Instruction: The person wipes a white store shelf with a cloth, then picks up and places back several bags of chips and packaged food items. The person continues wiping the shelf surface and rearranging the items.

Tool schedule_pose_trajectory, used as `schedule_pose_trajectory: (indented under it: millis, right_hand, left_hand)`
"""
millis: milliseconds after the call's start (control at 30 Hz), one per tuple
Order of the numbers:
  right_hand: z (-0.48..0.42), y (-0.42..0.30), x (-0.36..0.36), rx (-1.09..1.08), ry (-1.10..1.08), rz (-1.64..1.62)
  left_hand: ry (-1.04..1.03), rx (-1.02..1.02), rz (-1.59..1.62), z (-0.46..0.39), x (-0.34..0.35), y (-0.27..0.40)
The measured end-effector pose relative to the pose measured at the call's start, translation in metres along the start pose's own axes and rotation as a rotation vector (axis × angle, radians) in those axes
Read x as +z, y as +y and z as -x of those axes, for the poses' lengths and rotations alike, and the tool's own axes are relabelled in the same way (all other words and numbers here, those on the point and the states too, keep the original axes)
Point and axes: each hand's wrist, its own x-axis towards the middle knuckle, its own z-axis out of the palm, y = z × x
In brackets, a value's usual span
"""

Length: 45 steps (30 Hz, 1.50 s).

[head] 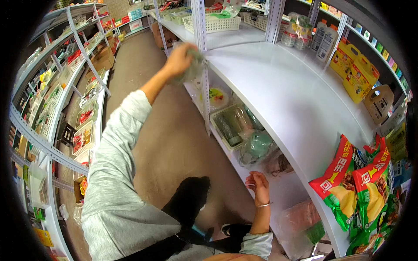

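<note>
My left hand (pixel 179 61) reaches far forward, gripping a crumpled grey-green cloth or bag (pixel 192 67), blurred. It is by the perforated metal post (pixel 205 81) at the corner of the white shelf (pixel 267 84); I cannot tell whether the cloth touches the post. My right hand (pixel 258 186) hangs low beside the lower shelf (pixel 277 192), with loosely bent fingers and nothing in it. Near it on that lower shelf lie a clear bag with something green inside (pixel 258 143) and a plastic basket (pixel 228 125) with bottle-like items.
Bags of potato chips (pixel 343 182) stand at the shelf's right end. Yellow jugs (pixel 357 70), a brown jug (pixel 378 101) and white bottles (pixel 325 39) line the back. A white basket (pixel 212 25) sits on the farther shelf. Stocked shelving (pixel 70 84) runs along the aisle's left.
</note>
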Motion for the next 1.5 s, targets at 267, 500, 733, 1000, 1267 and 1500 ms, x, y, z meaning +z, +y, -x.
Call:
schedule_pose_trajectory:
  millis: [267, 500, 733, 1000, 1267, 1500]
  right_hand:
    - [-0.012, 0.004, -0.011, 0.017, 0.067, 0.006]
    - [-0.019, -0.002, 0.005, 0.049, 0.027, 0.002]
    - [-0.016, 0.003, -0.012, 0.018, -0.009, -0.036]
    - [-0.005, 0.003, -0.030, -0.014, 0.040, -0.011]
    - [-0.001, 0.045, -0.087, -0.113, 0.133, 0.052]
    - [-0.023, 0.121, -0.113, -0.357, 0.240, 0.155]
  left_hand:
    - [0.371, 0.519, -0.663, -0.166, -0.089, 0.045]
    - [0.172, 0.378, -0.772, -0.100, 0.005, -0.003]
    - [-0.292, 0.136, 0.019, -0.063, 0.012, 0.047]
    - [-0.803, -0.040, -0.465, -0.122, 0.136, 0.107]
    - [-0.805, 0.136, -0.313, -0.191, 0.258, 0.230]
    - [-0.847, 0.601, -0.102, -0.186, 0.299, 0.404]
